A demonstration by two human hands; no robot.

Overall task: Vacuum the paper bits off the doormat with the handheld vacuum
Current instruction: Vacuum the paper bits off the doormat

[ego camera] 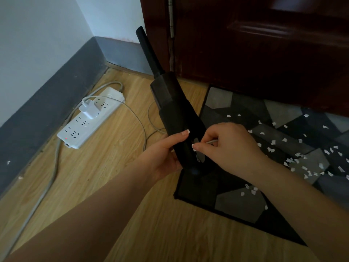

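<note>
Wood-look flooring is running into a corner by a dark red door, and the patchwork grey doormat is sitting right at the door's foot with white paper bits lying all over it, mostly off to the right of where the hands are working. Nothing looks sucked up yet.

Left hand is wrapping around the lower body of the black handheld vacuum, thumb pressing along its front, nozzle pointing up and away toward the door frame. Right hand is pinching the end of a thin white charging cable right at the vacuum body, just beside the left thumb. The plug itself is hidden under the fingertips, so I can't tell if it's seated or already partly out. My guess is she's unplugging it.

Out to the left of the grip, a white power strip is lying on the floor with 1 white charger block plugged in, and the cable is looping back from there.

Tip for this step: be gripping the connector, not the wire, and pulling straight out along the port while the left hand is bracing the body steady. Then be dropping the cable left, clear of the mat, so it isn't snagging the nozzle.
</note>
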